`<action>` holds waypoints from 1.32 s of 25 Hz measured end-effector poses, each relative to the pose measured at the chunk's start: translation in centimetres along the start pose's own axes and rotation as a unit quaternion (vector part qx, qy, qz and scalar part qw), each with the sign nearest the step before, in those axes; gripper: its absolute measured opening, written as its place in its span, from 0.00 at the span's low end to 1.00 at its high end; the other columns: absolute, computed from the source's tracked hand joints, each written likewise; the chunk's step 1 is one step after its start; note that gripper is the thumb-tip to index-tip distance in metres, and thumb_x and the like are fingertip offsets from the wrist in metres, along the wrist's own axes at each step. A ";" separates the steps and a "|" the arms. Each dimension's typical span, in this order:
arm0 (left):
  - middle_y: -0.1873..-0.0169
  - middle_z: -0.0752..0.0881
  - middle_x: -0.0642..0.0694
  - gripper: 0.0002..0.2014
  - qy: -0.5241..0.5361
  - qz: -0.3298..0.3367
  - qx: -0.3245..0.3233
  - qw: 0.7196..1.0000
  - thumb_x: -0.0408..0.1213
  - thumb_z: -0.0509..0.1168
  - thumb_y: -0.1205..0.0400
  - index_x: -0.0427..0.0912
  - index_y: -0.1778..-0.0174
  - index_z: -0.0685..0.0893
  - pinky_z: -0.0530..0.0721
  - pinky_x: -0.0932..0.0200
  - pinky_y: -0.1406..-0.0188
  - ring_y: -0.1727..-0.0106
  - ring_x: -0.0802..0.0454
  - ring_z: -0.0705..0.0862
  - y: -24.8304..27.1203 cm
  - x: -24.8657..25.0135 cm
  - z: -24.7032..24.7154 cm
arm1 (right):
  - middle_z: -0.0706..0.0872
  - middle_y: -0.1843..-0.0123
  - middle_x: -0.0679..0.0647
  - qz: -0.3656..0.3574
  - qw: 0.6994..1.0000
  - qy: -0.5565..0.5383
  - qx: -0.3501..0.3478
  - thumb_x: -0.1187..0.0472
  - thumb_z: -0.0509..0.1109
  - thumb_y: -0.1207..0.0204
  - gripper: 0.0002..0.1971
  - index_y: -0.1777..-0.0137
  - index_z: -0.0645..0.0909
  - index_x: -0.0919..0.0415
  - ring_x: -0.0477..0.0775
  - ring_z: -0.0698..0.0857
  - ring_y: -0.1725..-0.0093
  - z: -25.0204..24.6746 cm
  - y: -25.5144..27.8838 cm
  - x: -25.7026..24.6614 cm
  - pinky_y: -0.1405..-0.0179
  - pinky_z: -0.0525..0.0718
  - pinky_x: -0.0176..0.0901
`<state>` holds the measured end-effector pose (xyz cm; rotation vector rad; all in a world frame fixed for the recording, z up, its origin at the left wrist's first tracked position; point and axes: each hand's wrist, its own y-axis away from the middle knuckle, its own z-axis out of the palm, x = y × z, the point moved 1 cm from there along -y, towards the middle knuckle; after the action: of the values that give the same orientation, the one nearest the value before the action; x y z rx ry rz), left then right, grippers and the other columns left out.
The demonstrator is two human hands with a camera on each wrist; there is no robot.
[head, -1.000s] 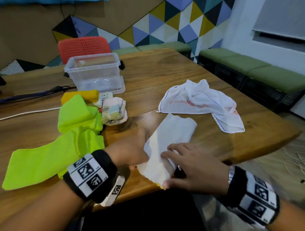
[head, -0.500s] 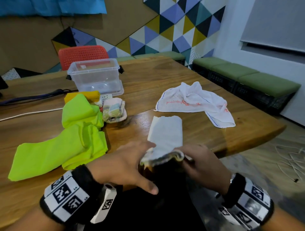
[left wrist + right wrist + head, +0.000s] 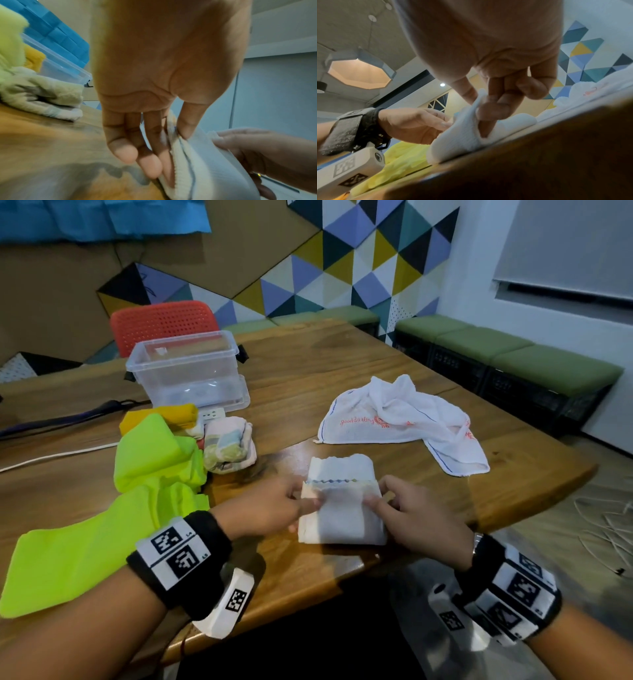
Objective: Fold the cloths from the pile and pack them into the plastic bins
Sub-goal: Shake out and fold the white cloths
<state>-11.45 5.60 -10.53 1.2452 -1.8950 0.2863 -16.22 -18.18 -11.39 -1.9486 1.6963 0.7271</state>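
Note:
A small white cloth (image 3: 342, 508) with a zigzag edge lies folded over near the table's front edge. My left hand (image 3: 274, 505) pinches its left side between thumb and fingers (image 3: 169, 152). My right hand (image 3: 407, 515) pinches the right side of the folded layer (image 3: 471, 128). A clear plastic bin (image 3: 186, 371) stands at the back left, apart from both hands. A pile of cloths sits to the left: a neon green one (image 3: 102, 525), a yellow one (image 3: 164, 416) and a pastel bundle (image 3: 229, 445). A larger white towel (image 3: 400, 419) with red lettering lies crumpled behind.
The wooden table (image 3: 308, 364) ends in a curved edge at the right (image 3: 548, 484). A red chair (image 3: 161, 323) stands behind the bin. Cables (image 3: 51, 455) and a power strip (image 3: 212, 415) lie at the left. Green benches (image 3: 513, 350) line the right wall.
Both hands lifted the near end of the white cloth and brought it forward over the far part, making it shorter and thicker. The head view tilted up a little.

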 end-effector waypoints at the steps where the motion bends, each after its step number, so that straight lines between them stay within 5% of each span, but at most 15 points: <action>1: 0.71 0.88 0.50 0.11 -0.026 -0.010 -0.008 1.000 0.52 0.64 0.13 0.51 0.56 0.83 0.81 0.53 0.57 0.68 0.55 0.84 -0.4 0.4 -0.1 | 0.86 0.65 0.51 0.010 1.000 0.003 -0.003 0.42 0.59 0.15 0.18 0.55 0.80 0.54 0.52 0.85 0.64 -0.1 -0.5 -0.1 0.62 0.81 0.53; 6: 0.56 0.92 0.38 0.15 -0.060 -0.042 -0.046 0.996 0.54 0.59 0.12 0.48 0.40 0.83 0.87 0.45 0.50 0.67 0.54 0.86 -1.9 0.8 -0.7 | 0.83 0.67 0.50 0.021 0.998 0.058 -0.013 0.45 0.61 0.16 0.19 0.61 0.79 0.57 0.50 0.81 0.65 -0.6 -2.1 0.1 0.67 0.72 0.47; 10: 0.55 0.91 0.41 0.12 -0.053 -0.049 -0.054 0.996 0.55 0.59 0.12 0.53 0.43 0.82 0.86 0.51 0.60 0.68 0.54 0.85 -1.6 1.1 -1.3 | 0.84 0.71 0.44 0.040 0.999 -0.009 -0.024 0.44 0.66 0.19 0.10 0.57 0.77 0.48 0.40 0.77 0.73 -0.9 -2.1 0.5 0.71 0.67 0.41; 17: 0.56 0.87 0.50 0.13 -0.181 -0.059 -0.030 0.981 0.55 0.65 0.16 0.51 0.45 0.82 0.85 0.39 0.54 0.55 0.50 0.85 -2.2 0.7 -0.9 | 0.84 0.66 0.47 0.029 0.997 0.057 -0.032 0.44 0.70 0.22 0.10 0.48 0.75 0.45 0.42 0.80 0.65 -0.5 -2.3 0.8 0.67 0.75 0.42; 20: 0.58 0.83 0.57 0.15 -0.186 -0.034 0.038 0.981 0.53 0.71 0.19 0.58 0.42 0.74 0.80 0.55 0.63 0.58 0.58 0.81 -1.9 1.3 -0.7 | 0.80 0.58 0.42 -0.060 0.993 0.094 0.039 0.45 0.71 0.24 0.12 0.45 0.75 0.43 0.43 0.80 0.58 -0.2 -2.0 0.9 0.61 0.80 0.46; 23: 0.46 0.79 0.59 0.20 -0.211 0.055 0.067 0.974 0.47 0.72 0.20 0.62 0.36 0.73 0.81 0.60 0.52 0.47 0.60 0.80 -1.2 1.8 -0.5 | 0.80 0.45 0.39 -0.158 0.979 0.110 0.059 0.46 0.67 0.21 0.11 0.41 0.82 0.42 0.44 0.81 0.45 0.1 -1.2 0.6 0.53 0.85 0.48; 25: 0.37 0.77 0.58 0.23 -0.226 0.083 0.060 0.969 0.46 0.69 0.18 0.62 0.29 0.72 0.79 0.58 0.40 0.35 0.58 0.76 -0.6 2.2 -0.3 | 0.80 0.36 0.40 -0.157 0.978 0.125 0.060 0.41 0.64 0.20 0.19 0.32 0.80 0.43 0.43 0.78 0.36 0.1 -0.3 0.6 0.45 0.84 0.45; 27: 0.32 0.77 0.58 0.33 -0.175 0.039 0.045 0.983 0.51 0.71 0.20 0.60 0.21 0.65 0.79 0.57 0.39 0.32 0.57 0.76 -0.2 2.2 -0.4 | 0.77 0.33 0.36 -0.099 0.986 0.124 0.053 0.36 0.64 0.21 0.28 0.22 0.69 0.41 0.40 0.76 0.34 -0.1 0.2 0.9 0.39 0.79 0.41; 30: 0.37 0.79 0.59 0.46 -0.102 -0.044 -0.001 0.994 0.58 0.79 0.31 0.62 0.20 0.61 0.83 0.54 0.41 0.39 0.57 0.80 -0.1 2.1 -0.6 | 0.82 0.38 0.37 -0.032 0.999 0.010 0.005 0.43 0.75 0.25 0.31 0.23 0.70 0.37 0.38 0.79 0.41 -0.4 0.5 1.1 0.45 0.77 0.31; 33: 0.53 0.84 0.55 0.31 -0.037 -0.015 -0.001 0.999 0.47 0.85 0.35 0.58 0.37 0.81 0.86 0.50 0.49 0.52 0.54 0.84 0.5 2.1 -1.0 | 0.86 0.52 0.42 -0.064 0.988 -0.130 0.047 0.63 0.83 0.33 0.30 0.34 0.81 0.38 0.44 0.84 0.48 -0.8 1.1 1.4 0.53 0.77 0.25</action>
<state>-11.66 5.07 -8.24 1.2967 -1.9380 0.2243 -17.12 -19.90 -11.71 -1.7926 1.4119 0.8000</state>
